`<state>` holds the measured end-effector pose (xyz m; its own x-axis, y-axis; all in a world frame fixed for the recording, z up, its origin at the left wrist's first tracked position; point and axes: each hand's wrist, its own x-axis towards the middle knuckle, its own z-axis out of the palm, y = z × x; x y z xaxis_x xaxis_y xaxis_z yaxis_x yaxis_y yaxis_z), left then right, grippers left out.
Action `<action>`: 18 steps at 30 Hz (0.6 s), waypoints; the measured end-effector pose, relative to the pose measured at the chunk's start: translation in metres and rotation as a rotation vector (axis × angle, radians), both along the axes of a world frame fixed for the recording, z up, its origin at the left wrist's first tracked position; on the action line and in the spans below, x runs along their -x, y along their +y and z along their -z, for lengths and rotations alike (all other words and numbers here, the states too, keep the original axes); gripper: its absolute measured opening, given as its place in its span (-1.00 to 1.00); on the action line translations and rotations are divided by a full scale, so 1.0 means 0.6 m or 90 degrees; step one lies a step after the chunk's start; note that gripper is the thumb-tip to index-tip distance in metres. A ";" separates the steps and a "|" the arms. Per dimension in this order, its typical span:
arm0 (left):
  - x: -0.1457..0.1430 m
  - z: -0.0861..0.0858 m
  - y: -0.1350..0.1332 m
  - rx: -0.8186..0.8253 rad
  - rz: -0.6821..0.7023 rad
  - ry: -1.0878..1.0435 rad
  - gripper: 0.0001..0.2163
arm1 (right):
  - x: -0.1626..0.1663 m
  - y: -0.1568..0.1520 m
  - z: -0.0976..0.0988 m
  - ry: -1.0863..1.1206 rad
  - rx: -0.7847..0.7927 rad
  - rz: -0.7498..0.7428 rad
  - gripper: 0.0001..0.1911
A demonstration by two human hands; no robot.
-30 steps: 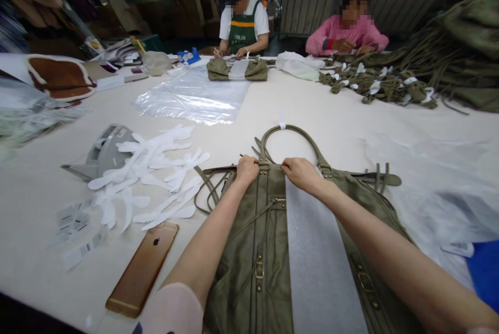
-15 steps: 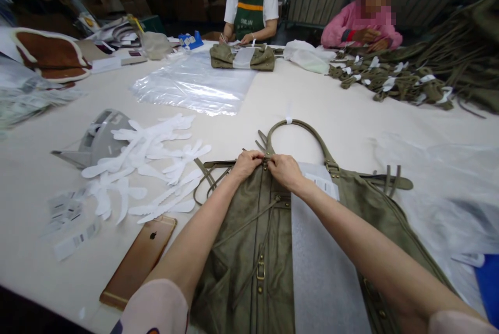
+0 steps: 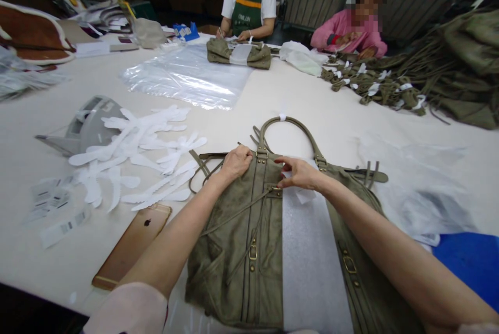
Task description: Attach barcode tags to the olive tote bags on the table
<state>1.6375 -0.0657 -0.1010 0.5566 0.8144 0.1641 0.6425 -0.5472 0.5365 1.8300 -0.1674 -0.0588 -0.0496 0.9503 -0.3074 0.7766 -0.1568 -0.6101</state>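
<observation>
An olive-green handbag (image 3: 234,240) lies flat in front of me, its looped handle (image 3: 307,129) pointing away and wrapped with a small white strip at the top. My left hand (image 3: 236,163) is closed on the bag's top edge, left of the handle's near end. Over the bag's middle my right hand (image 3: 302,174) is curved, with thumb and forefinger apart. White paper with a label (image 3: 305,195) shows under and between those fingers. Below it, a pale grey wrapping strip (image 3: 312,261) runs down the bag's front. Thin cords and brass buckles lie on the bag.
White paper cutouts (image 3: 152,142), a grey tape dispenser (image 3: 91,126), barcode stickers (image 3: 62,227) and a phone (image 3: 134,245) lie left. Clear plastic bags (image 3: 191,79) are farther back. Two people sit opposite, near a folded olive bag (image 3: 259,57) and heaped straps (image 3: 374,82). Blue material (image 3: 468,266) is at right.
My right hand has left the handle's base and moved right, onto the label paper. My left hand stays at the top edge, slightly left. The view has shifted a little.
</observation>
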 end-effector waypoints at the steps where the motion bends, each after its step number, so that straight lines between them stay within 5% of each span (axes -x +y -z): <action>1: -0.005 -0.002 -0.004 0.003 0.002 -0.025 -0.88 | 0.002 -0.002 0.003 -0.012 -0.011 0.004 -0.25; 5: -0.030 -0.001 -0.011 0.054 -0.002 -0.163 -0.87 | 0.007 -0.005 0.018 -0.150 -0.090 0.052 -0.34; 10: -0.059 0.009 -0.014 0.265 -0.023 -0.316 -0.92 | 0.009 0.000 0.028 -0.235 -0.135 0.064 -0.52; 18: -0.059 0.049 -0.021 0.336 -0.097 -0.549 -0.93 | -0.005 0.013 0.018 0.052 -0.030 0.132 -0.53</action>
<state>1.6726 -0.0785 -0.1305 0.3036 0.9509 0.0602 -0.0334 -0.0526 0.9981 1.8330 -0.1598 -0.0698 0.1255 0.9561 -0.2647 0.6786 -0.2774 -0.6801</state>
